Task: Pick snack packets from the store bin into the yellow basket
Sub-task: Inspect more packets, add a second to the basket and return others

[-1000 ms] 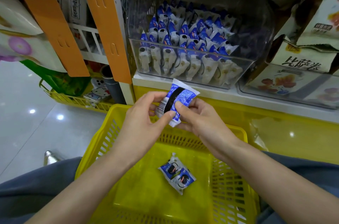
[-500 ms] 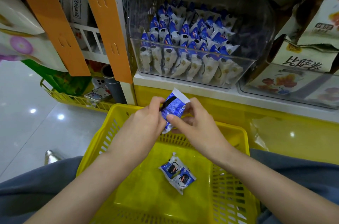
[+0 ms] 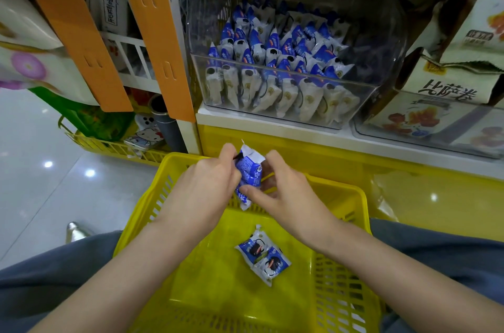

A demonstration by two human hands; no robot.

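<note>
While both hands hover over the far rim of the yellow basket [image 3: 335, 196], they share one blue-and-white snack packet [image 3: 249, 171]. Left hand [image 3: 207, 182]: fingers curled round the packet's left side. Right hand [image 3: 286, 196]: thumb pinching the lower edge, other fingers bent behind it. The packet is upright and crumpled, above the basket's far edge. Two more packets [image 3: 261, 255] lie touching on the basket floor. The clear store bin [image 3: 379, 41] on the white shelf [image 3: 272, 125] behind holds rows of the same packets, standing.
</note>
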